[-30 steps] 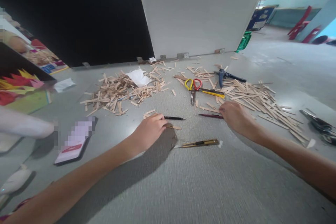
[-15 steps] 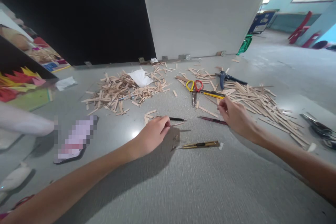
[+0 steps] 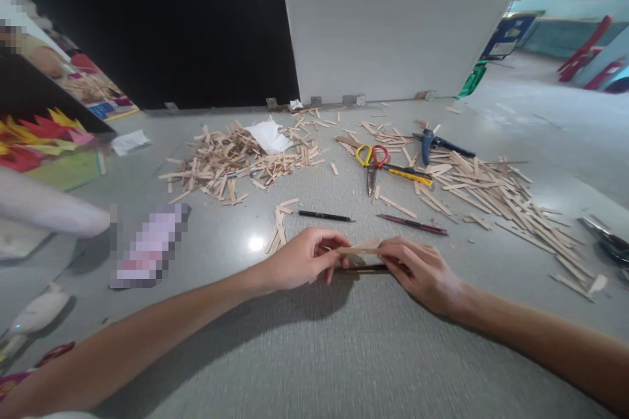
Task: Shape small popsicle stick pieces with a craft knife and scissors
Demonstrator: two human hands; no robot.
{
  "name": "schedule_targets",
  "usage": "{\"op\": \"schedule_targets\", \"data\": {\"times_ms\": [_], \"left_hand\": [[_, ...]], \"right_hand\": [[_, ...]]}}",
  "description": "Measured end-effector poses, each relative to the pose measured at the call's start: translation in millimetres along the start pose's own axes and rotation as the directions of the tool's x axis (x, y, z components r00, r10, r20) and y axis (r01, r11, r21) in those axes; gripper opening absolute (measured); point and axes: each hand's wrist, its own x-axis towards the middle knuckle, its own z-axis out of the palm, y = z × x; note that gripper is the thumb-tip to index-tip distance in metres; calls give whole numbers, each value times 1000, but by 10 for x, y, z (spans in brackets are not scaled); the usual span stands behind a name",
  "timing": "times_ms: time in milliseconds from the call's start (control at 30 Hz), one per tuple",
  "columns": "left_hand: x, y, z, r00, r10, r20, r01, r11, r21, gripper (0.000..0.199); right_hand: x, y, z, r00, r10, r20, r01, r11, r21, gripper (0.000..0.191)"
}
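Note:
My left hand [image 3: 307, 255] and my right hand [image 3: 422, 272] pinch the two ends of a thin wooden stick [image 3: 361, 251] above the grey table. A second pale stick piece slants up behind it. Beneath them lies a gold utility knife [image 3: 368, 268], partly hidden by my fingers. Just beyond the hands are a black pen [image 3: 327, 216] and a dark red pen [image 3: 413, 224]. Several stick pieces [image 3: 280, 226] lie by the black pen. Scissors with yellow and red handles [image 3: 372, 167] rest farther back, touching a yellow-black cutter [image 3: 410, 174].
A heap of short sticks [image 3: 221, 167] with white paper [image 3: 269, 137] lies back left, longer sticks [image 3: 515, 209] at right. Dark blue pliers [image 3: 428, 144], a blurred lilac object [image 3: 152, 245] and a white glue gun [image 3: 42, 314] are around. Upright boards [image 3: 403, 26] stand behind.
Both hands have come together over the utility knife, my right hand moving left and nearer from the sticks. A stick is now held between them. The view has shifted slightly.

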Motion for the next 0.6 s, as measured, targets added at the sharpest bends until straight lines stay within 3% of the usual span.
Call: {"op": "schedule_targets", "data": {"times_ms": [200,367,600], "left_hand": [[-58,28,-7,998,27,56,-27,1000,0,34],[-78,10,23,995,93,34,-96,991,94,30],[-87,35,39,995,92,41,-96,989,114,28]], "right_hand": [[-5,8,8,1000,-3,1,3,999,34,17],[6,0,11,999,-48,-8,48,998,27,16],[4,-12,22,999,-7,-36,5,998,-56,22]]}}
